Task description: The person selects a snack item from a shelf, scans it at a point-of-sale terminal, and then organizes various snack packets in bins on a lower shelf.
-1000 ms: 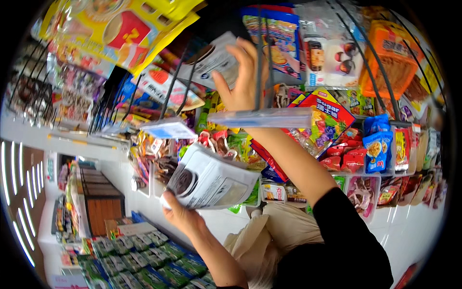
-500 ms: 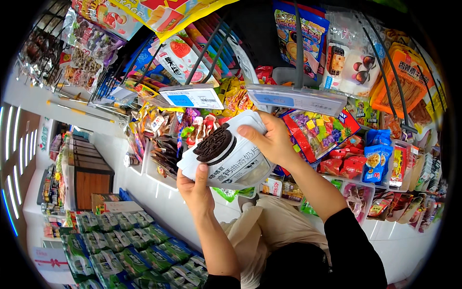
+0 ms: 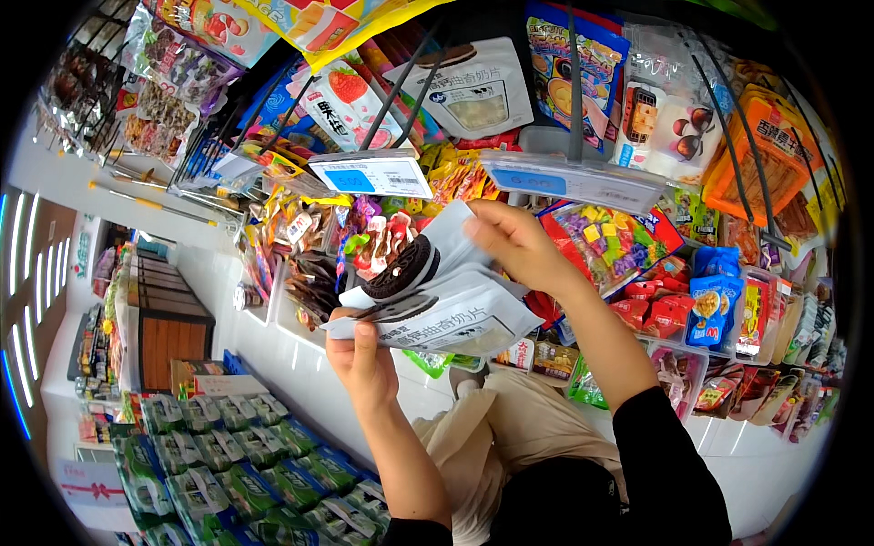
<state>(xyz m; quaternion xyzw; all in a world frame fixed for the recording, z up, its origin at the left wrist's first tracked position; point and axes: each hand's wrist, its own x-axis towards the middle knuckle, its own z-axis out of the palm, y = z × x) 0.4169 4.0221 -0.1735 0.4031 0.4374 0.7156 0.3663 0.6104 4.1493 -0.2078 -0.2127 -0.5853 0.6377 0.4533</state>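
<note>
Several white snack pouches (image 3: 469,318) printed with a dark sandwich cookie are held in front of me, the top one bent and fanned apart from the one below. My left hand (image 3: 366,369) grips their lower left end, thumb on top. At the upper right end, my right hand (image 3: 519,241) pinches the top pouch between thumb and fingers. A matching white pouch (image 3: 473,96) hangs on the rack just beyond, behind a metal hook with a price tag holder (image 3: 574,185).
Neighbouring hooks carry a strawberry-printed pack (image 3: 350,107), a blue pouch (image 3: 572,77) and an orange pack (image 3: 751,150). Bins of bagged candy, with a red fruit-candy bag (image 3: 610,241), lie below the hooks. Stacked green-wrapped packs (image 3: 246,464) stand at lower left.
The held pouches have tilted and spread apart, and my right hand has lifted the top one's edge. The matching pouch on the rack, edge-on before, now faces me.
</note>
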